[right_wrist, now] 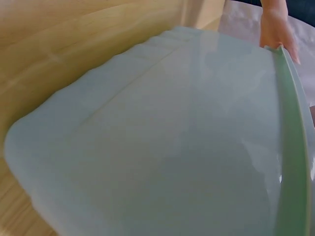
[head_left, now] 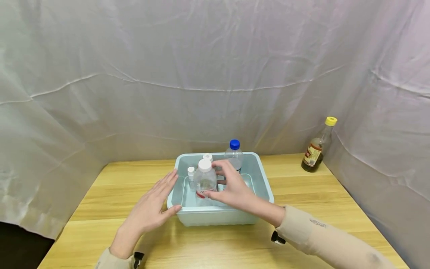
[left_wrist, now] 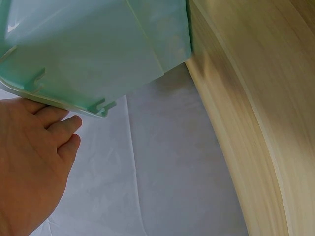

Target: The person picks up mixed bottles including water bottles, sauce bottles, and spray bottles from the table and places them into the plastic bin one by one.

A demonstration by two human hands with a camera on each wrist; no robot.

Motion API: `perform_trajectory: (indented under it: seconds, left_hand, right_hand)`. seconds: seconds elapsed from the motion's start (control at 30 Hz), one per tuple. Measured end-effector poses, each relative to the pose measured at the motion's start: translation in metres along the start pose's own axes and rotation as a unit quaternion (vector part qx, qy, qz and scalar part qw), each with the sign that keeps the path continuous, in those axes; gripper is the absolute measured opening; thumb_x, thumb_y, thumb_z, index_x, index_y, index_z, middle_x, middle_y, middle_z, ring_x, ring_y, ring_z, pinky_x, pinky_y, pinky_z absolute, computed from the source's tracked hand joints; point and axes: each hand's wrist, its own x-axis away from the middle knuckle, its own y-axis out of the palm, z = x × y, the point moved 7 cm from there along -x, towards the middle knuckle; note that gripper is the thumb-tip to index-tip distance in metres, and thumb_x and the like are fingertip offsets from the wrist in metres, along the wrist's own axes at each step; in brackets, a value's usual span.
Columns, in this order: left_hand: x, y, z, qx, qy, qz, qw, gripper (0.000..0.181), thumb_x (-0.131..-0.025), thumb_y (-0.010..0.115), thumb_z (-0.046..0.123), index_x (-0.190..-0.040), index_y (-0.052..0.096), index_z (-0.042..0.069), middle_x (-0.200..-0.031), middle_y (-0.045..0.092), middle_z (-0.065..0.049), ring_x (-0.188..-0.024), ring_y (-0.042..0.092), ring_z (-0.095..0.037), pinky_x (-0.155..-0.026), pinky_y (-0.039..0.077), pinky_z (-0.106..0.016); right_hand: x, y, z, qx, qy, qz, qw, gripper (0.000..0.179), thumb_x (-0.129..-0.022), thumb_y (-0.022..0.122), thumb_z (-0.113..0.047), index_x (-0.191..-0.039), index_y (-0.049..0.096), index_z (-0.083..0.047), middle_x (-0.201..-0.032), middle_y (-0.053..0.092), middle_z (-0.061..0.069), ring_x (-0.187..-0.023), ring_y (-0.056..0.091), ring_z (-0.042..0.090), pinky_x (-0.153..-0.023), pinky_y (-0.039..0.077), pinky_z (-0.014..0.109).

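A pale blue plastic bin (head_left: 221, 218) sits on the table with several bottles inside. My right hand (head_left: 235, 188) reaches over its front rim and grips a clear jar-like bottle (head_left: 205, 181) with a white cap, thumb in front and fingers round the right side. Straight fingers of my left hand (head_left: 151, 207) rest along the bin's left rim, the thumb by the front left corner; the left wrist view shows this hand (left_wrist: 34, 162) against the rim from outside. The right wrist view shows mostly the bin's outer wall (right_wrist: 162, 132); the gripped bottle is hidden there.
Also in the bin stand a small white-capped vial (head_left: 191, 175), a white-capped bottle (head_left: 208, 156) partly hidden behind, and a blue-capped clear bottle (head_left: 234, 155). A yellow-capped bottle of dark sauce (head_left: 315, 149) stands at the table's back right. Grey cloth (head_left: 201, 74) hangs behind the wooden table (head_left: 134, 186).
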Motion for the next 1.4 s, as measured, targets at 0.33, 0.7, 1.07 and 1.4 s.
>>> perform_trajectory:
  seconds: [0.33, 0.7, 1.07, 1.4]
  left_hand:
    - [0.000, 0.000, 0.001, -0.002, -0.002, 0.000, 1.0000, 0.086, -0.098, 0.067, 0.045, -0.164, 0.029, 0.005, -0.172, 0.024, -0.011, -0.155, 0.029, -0.035, -0.130, 0.019, -0.042]
    - [-0.001, 0.001, 0.000, -0.004, 0.007, 0.007, 0.9999, 0.084, -0.100, 0.063, 0.048, -0.163, 0.030, 0.004, -0.171, 0.026, -0.013, -0.153, 0.032, -0.038, -0.124, 0.031, -0.054]
    - [-0.001, 0.001, -0.001, 0.001, -0.002, -0.001, 1.0000, 0.086, -0.099, 0.065, 0.048, -0.165, 0.028, 0.007, -0.172, 0.023, -0.011, -0.155, 0.031, -0.036, -0.129, 0.023, -0.044]
    - [0.000, 0.000, 0.000, -0.002, 0.002, 0.002, 1.0000, 0.085, -0.100, 0.062, 0.050, -0.164, 0.029, 0.004, -0.171, 0.025, -0.013, -0.154, 0.031, -0.037, -0.128, 0.024, -0.047]
  right_hand:
    - [-0.013, 0.023, 0.001, 0.024, 0.020, -0.044, 0.9986, 0.078, -0.076, 0.093, -0.004, -0.140, 0.048, -0.004, -0.137, 0.053, 0.009, -0.120, 0.066, 0.030, -0.091, 0.062, 0.029]
    - [-0.022, 0.038, 0.000, 0.072, 0.015, -0.076, 0.9944, 0.081, -0.074, 0.096, -0.012, -0.140, 0.050, -0.004, -0.136, 0.056, 0.010, -0.119, 0.063, 0.025, -0.088, 0.061, 0.022]
    - [-0.021, 0.038, 0.001, 0.109, 0.013, -0.074, 0.9912, 0.080, -0.075, 0.097, -0.024, -0.139, 0.052, -0.008, -0.134, 0.058, 0.007, -0.117, 0.065, 0.021, -0.093, 0.062, 0.037]
    - [-0.019, 0.034, 0.001, 0.101, 0.026, -0.066, 0.9923, 0.075, -0.078, 0.094, -0.025, -0.139, 0.052, -0.011, -0.137, 0.057, 0.005, -0.118, 0.065, 0.021, -0.095, 0.061, 0.041]
